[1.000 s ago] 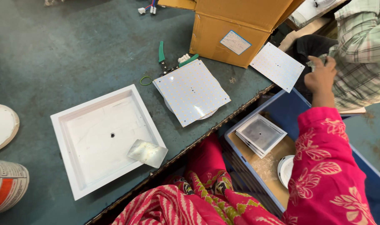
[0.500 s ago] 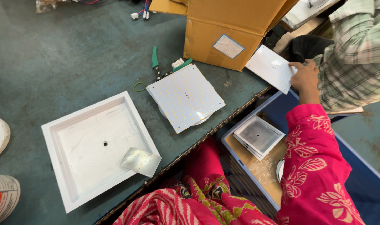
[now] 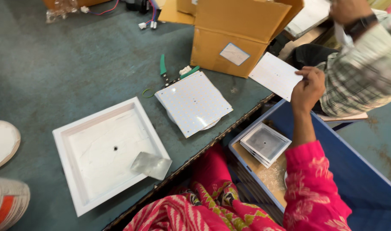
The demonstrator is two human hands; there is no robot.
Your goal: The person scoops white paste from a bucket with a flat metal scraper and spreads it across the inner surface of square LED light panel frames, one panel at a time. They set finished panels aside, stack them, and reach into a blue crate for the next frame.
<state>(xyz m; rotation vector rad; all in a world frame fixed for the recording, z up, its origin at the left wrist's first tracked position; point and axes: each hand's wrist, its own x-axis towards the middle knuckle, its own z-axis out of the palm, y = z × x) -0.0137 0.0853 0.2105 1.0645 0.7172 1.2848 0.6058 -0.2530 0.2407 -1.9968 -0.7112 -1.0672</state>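
Right hand [image 3: 307, 89] is pinching the near edge of a thin white square panel sheet [image 3: 275, 75], fingers closed on it, thumb on top. The sheet is lying flat at the far right corner of the grey-green table [image 3: 54, 72], partly overhanging the edge, just beside the brown cardboard box [image 3: 236, 38].

Step in hand, as I read it: picking up that sheet. The next move is calling for a clean lift off the edge without flexing the sheet, keeping clear of the box corner.

Left hand is not showing in view, so I cannot tell its state.

Outward from there: a white square LED board with a dot grid [image 3: 194, 103] is sitting mid-table on a round white disc, tilted relative to the table edge. Green-handled pliers [image 3: 163, 69] are lying just behind it. A white square shallow housing tray [image 3: 71, 141] is sitting nearer left, with a small clear plastic piece [image 3: 151, 165] resting on its near corner.

Below the table edge, a blue plastic crate [image 3: 358, 171] is holding a stack of small white square frames [image 3: 265, 143].

Another person in a checked shirt [image 3: 358, 81] is working at the far right, separate from this grasp.
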